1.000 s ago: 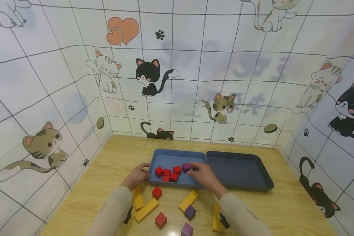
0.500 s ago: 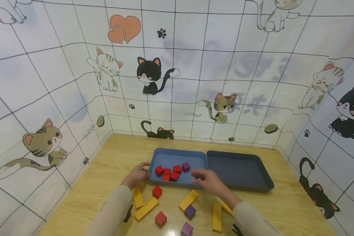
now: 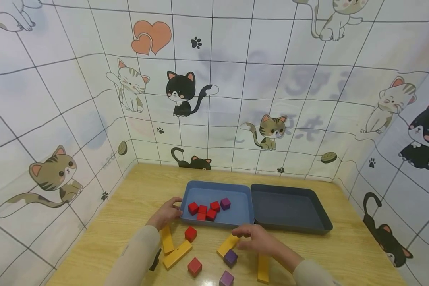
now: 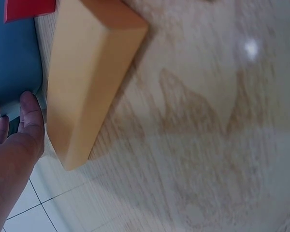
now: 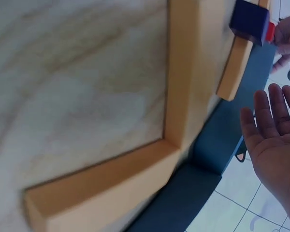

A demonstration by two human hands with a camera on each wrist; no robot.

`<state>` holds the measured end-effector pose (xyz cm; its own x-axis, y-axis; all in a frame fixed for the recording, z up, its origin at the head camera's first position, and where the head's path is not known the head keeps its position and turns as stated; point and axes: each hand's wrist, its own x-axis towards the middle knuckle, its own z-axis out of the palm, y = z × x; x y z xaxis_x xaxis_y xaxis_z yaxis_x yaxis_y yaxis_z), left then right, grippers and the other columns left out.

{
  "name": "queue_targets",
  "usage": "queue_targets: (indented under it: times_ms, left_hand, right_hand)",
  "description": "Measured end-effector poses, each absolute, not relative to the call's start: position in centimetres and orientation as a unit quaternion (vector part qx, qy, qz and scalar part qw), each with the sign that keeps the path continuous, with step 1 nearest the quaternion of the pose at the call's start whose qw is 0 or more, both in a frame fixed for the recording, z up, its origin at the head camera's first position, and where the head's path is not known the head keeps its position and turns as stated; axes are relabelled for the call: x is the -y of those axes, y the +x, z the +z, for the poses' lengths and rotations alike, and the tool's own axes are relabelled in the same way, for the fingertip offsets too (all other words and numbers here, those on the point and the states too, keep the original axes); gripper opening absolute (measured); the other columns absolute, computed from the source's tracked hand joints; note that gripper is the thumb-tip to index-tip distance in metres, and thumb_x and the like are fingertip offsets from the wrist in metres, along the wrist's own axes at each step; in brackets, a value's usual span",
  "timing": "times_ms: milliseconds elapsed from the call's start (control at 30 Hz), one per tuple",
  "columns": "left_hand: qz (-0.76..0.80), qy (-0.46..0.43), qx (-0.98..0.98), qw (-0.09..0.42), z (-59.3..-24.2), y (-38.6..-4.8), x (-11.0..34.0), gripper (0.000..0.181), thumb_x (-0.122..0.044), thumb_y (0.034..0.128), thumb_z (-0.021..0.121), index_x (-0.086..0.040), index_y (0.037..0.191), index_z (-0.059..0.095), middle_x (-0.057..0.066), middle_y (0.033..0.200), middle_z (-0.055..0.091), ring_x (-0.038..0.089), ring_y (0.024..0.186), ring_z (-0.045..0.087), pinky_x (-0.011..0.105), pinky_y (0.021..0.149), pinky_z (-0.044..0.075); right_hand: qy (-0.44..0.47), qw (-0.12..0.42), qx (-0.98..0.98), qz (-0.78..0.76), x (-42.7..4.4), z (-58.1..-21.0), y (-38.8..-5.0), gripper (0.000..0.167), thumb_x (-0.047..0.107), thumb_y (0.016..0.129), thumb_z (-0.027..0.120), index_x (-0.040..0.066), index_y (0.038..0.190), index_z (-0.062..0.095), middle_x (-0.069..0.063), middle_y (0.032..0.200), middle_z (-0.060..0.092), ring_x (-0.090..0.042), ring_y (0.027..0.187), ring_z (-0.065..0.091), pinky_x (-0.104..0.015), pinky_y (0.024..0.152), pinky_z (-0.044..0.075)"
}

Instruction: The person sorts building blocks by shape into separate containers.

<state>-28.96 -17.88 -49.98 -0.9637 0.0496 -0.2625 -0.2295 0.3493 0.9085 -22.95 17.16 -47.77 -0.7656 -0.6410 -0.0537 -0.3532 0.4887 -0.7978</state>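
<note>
My left hand (image 3: 166, 213) holds the blue tray (image 3: 236, 216) at its left edge, fingers and thumb around the rim. Inside it lie several red cubes (image 3: 193, 208) and one purple cube (image 3: 225, 203). My right hand (image 3: 259, 240), holding nothing, hovers in front of the tray, over the right end of a yellow block (image 3: 226, 247). A purple cube (image 3: 230, 258) stands against that block. In the right wrist view the fingers of my right hand (image 5: 275, 140) are spread and relaxed. A yellow block (image 4: 82, 92) lies close to my left hand (image 4: 17, 145) in the left wrist view.
A dark grey tray (image 3: 289, 208) adjoins the blue tray on the right. Nearer on the wooden table are two red cubes (image 3: 190, 234), another purple cube (image 3: 227, 278), two yellow blocks on the left (image 3: 177, 254) and one on the right (image 3: 263, 269). Cat-patterned sheeting surrounds the table.
My right hand has let go of the purple cube inside the blue tray, then moved out over the tray's front edge and toward me. My left hand has stayed at the tray's left edge.
</note>
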Motion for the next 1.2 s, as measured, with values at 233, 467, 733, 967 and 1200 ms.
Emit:
queue_targets:
  times_ms: [233, 467, 733, 967, 1200]
  left_hand:
    - [0.57, -0.061, -0.81, 0.123, -50.0, -29.2, 17.7, 0.055, 0.009, 0.0903, 0.057, 0.001, 0.143, 0.043, 0.023, 0.115, 0.058, 0.027, 0.098, 0.06, 0.044, 0.094, 0.05]
    - [0.567, -0.065, -0.812, 0.125, -50.1, -29.3, 17.8, 0.055, 0.008, 0.0905, 0.057, 0.0, 0.143, 0.044, 0.022, 0.116, 0.058, 0.028, 0.099, 0.06, 0.046, 0.095, 0.05]
    - [0.569, -0.06, -0.81, 0.126, -50.2, -29.3, 17.9, 0.055, 0.009, 0.0905, 0.057, 0.002, 0.143, 0.043, 0.023, 0.116, 0.057, 0.028, 0.098, 0.06, 0.046, 0.095, 0.049]
    - [0.574, -0.059, -0.808, 0.122, -50.2, -29.3, 17.7, 0.054, 0.01, 0.0903, 0.057, 0.002, 0.142, 0.043, 0.023, 0.114, 0.057, 0.027, 0.097, 0.06, 0.045, 0.094, 0.05]
    - [0.574, -0.06, -0.807, 0.121, -50.4, -29.4, 17.8, 0.053, 0.01, 0.0911, 0.057, 0.002, 0.142, 0.044, 0.022, 0.114, 0.057, 0.027, 0.096, 0.06, 0.044, 0.094, 0.05]
  right_hand:
    - [-0.308, 0.186, -0.841, -0.404, -17.4, -48.6, -22.2, 0.036, 0.016, 0.088, 0.075, 0.009, 0.123, 0.069, 0.001, 0.116, 0.069, -0.02, 0.109, 0.062, -0.044, 0.096, 0.05]
    - [-0.325, 0.194, -0.833, -0.405, -17.2, -48.9, -21.7, 0.039, 0.014, 0.086, 0.077, 0.007, 0.124, 0.068, 0.0, 0.117, 0.069, -0.02, 0.112, 0.062, -0.036, 0.096, 0.049]
    - [-0.322, 0.204, -0.841, -0.385, -16.9, -49.3, -21.5, 0.039, 0.011, 0.084, 0.078, 0.011, 0.122, 0.07, 0.008, 0.116, 0.066, -0.015, 0.109, 0.061, -0.037, 0.096, 0.049]
    - [-0.331, 0.207, -0.832, -0.393, -16.9, -50.1, -21.3, 0.037, 0.006, 0.082, 0.079, 0.009, 0.119, 0.071, 0.008, 0.111, 0.067, -0.005, 0.1, 0.06, -0.027, 0.09, 0.051]
    - [-0.354, 0.175, -0.844, -0.363, -16.9, -50.0, -21.3, 0.028, 0.011, 0.082, 0.08, 0.013, 0.109, 0.074, 0.014, 0.103, 0.066, -0.003, 0.096, 0.06, -0.027, 0.087, 0.052]
